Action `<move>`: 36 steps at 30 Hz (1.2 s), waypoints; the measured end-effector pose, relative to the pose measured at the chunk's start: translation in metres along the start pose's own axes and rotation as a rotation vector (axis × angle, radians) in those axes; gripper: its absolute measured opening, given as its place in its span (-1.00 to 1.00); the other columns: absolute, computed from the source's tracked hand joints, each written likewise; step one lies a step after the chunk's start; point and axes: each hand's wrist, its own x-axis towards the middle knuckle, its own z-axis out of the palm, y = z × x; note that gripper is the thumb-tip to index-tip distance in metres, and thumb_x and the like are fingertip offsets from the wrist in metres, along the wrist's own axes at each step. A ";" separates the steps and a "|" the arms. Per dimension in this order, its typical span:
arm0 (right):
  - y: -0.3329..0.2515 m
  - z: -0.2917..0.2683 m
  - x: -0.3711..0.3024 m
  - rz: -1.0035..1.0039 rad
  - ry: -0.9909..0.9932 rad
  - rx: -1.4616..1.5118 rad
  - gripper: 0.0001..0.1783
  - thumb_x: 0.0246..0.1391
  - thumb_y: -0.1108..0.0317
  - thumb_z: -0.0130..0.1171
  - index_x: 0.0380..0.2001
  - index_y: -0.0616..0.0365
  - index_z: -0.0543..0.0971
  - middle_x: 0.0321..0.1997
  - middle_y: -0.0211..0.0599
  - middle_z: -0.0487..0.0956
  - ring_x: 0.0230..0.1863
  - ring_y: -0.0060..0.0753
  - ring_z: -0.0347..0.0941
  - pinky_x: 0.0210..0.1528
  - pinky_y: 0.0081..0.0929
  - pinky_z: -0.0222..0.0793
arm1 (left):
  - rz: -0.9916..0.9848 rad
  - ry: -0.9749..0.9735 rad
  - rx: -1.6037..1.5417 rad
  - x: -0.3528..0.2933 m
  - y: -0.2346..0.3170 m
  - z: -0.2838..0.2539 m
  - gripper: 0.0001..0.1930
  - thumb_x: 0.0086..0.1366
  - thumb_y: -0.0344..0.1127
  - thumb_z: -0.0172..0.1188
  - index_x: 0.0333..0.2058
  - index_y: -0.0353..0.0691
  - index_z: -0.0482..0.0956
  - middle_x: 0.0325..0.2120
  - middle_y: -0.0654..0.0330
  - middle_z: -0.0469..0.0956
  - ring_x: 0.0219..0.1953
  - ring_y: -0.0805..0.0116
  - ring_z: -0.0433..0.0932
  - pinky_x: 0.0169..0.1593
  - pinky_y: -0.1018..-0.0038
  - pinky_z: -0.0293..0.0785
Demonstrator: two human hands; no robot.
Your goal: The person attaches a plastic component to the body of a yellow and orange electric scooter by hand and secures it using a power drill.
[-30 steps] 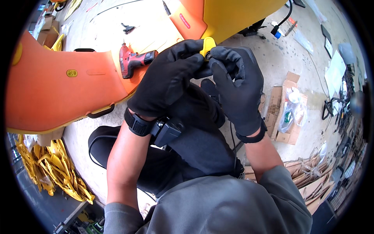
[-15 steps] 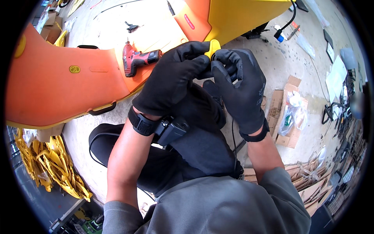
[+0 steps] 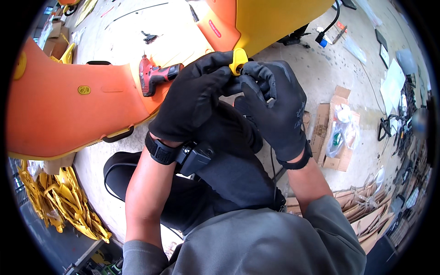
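Both my hands wear black gloves and meet in front of me, above my bent dark-trousered legs. My left hand point(image 3: 192, 98) is closed, its thumb and fingers pinching a small yellow plastic piece point(image 3: 239, 58) with a rounded top. Close against that piece's lower right edge, my right hand point(image 3: 278, 103) has its thumb and fingertips pressed together. A small dark spot shows between the piece and those fingertips; whether it is a separate part is unclear. The red and black cordless screwdriver point(image 3: 155, 76) lies on the orange panel, left of my left hand.
A large orange plastic body point(image 3: 64, 101) spreads to the left, with a yellow panel point(image 3: 279, 20) ahead. A small black part point(image 3: 148, 37) lies beyond the screwdriver. An opened cardboard box point(image 3: 339, 133) with bagged parts sits right. Yellow parts point(image 3: 68, 201) pile up at lower left.
Both hands have shifted slightly left in view together with the yellow piece. The piece is tilted a little differently, and more of its lower edge shows. The surroundings have also shifted slightly left.
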 end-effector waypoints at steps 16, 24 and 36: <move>0.007 0.004 0.002 -0.096 0.006 0.056 -0.82 -0.05 0.51 0.23 -0.32 0.24 0.52 -0.39 -0.16 0.48 -0.38 -0.17 0.50 -0.33 -0.40 0.40 | -0.007 -0.019 -0.073 0.000 -0.001 0.001 -0.66 0.36 -0.47 -0.05 0.09 -0.41 0.33 -0.07 0.09 0.49 -0.13 0.40 0.54 0.00 0.55 0.47; 0.000 0.010 -0.004 0.392 0.014 0.627 -0.80 0.06 0.48 0.20 -0.26 0.34 0.45 -0.34 -0.30 0.53 -0.38 -0.64 0.49 -0.32 -0.69 0.41 | -0.016 -0.024 -0.079 0.000 -0.003 -0.002 -0.66 0.36 -0.44 -0.03 0.09 -0.38 0.33 -0.09 0.11 0.50 -0.15 0.40 0.56 -0.04 0.57 0.47; -0.003 0.006 -0.001 0.619 -0.006 0.888 -0.55 0.02 0.44 0.27 -0.11 0.32 0.28 -0.34 -0.32 0.44 -0.43 -0.69 0.41 -0.38 -0.77 0.37 | -0.011 -0.094 0.008 0.000 -0.002 -0.004 -0.66 0.41 -0.36 -0.09 0.09 -0.36 0.32 -0.03 0.13 0.47 -0.03 0.39 0.49 0.08 0.49 0.41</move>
